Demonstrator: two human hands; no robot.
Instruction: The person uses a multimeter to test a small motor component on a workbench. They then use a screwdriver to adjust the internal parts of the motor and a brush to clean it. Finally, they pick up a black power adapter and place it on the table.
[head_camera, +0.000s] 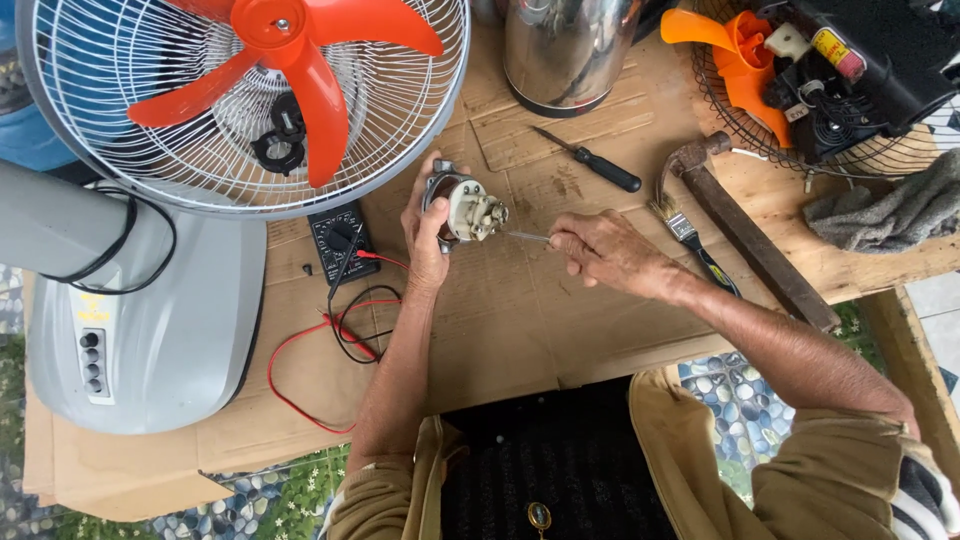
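Observation:
My left hand (424, 232) grips a small fan motor (466, 209), cream and metal, held above the cardboard-covered table (500, 330). My right hand (600, 252) pinches a thin metal tool (526, 237), its tip pointing left at the motor's front. Both hands are near the table's middle. To the left lies a fan with a white wire guard (400, 110) and orange blades (300, 70), resting on its grey base (170, 330).
A black multimeter (338, 240) with red and black leads (320, 350) lies left of my left hand. A black-handled screwdriver (600, 166), a hammer (750, 235), a small brush (690, 235), a steel vessel (565, 55), a grey rag (890, 215) and another dismantled fan (820, 80) sit at the back and right.

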